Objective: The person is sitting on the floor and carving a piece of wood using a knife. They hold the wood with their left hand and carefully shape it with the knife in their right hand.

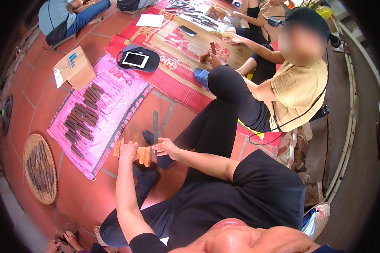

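My left hand [129, 150] is closed around a light orange-brown wooden block [144, 156], whose ends stick out on both sides of the fingers. Close by on the right, my right hand [166, 148] grips a long, flat, grey metal strip [155, 122] that points away from me. I cannot tell whether it is a file or a blade. Its lower part runs beside the block's right end; whether the two touch is unclear. Both hands are above the tiled floor, between my bent legs.
Several dark brown sticks [81, 120] lie on a pink sack [118, 90]. A round woven tray [51, 195] holds more. Beyond are a cardboard box [78, 69], a cap [152, 63] bearing a tablet [135, 60], and a red-patterned mat [166, 40]. A co-worker [302, 84] sits at right.
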`<state>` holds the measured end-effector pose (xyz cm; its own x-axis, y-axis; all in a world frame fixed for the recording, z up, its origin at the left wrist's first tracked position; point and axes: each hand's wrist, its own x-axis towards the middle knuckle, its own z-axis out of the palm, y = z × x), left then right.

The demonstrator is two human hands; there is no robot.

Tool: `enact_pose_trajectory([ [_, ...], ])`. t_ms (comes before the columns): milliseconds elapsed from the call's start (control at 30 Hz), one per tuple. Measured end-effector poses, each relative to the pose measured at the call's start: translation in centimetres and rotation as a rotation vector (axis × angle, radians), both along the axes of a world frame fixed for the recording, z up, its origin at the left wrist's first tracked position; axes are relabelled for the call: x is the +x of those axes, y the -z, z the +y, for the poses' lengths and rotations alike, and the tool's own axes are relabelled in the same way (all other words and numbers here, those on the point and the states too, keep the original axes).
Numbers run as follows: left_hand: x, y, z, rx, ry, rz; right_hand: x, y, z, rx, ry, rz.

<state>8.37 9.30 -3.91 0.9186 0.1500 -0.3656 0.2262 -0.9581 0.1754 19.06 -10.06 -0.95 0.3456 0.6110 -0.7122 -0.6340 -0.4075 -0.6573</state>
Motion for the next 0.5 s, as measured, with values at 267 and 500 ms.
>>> enact_pose_trajectory([
  [267,-1.8,-4.9,-0.7,0.08,-0.32,-0.139,1.2,-2.5,1.8,0.052,0.127,-0.03],
  [500,-3.7,-5.6,-5.0,-0.04,-0.723,0.01,-0.5,0.2,3.0,0.031,0.046,0.171],
])
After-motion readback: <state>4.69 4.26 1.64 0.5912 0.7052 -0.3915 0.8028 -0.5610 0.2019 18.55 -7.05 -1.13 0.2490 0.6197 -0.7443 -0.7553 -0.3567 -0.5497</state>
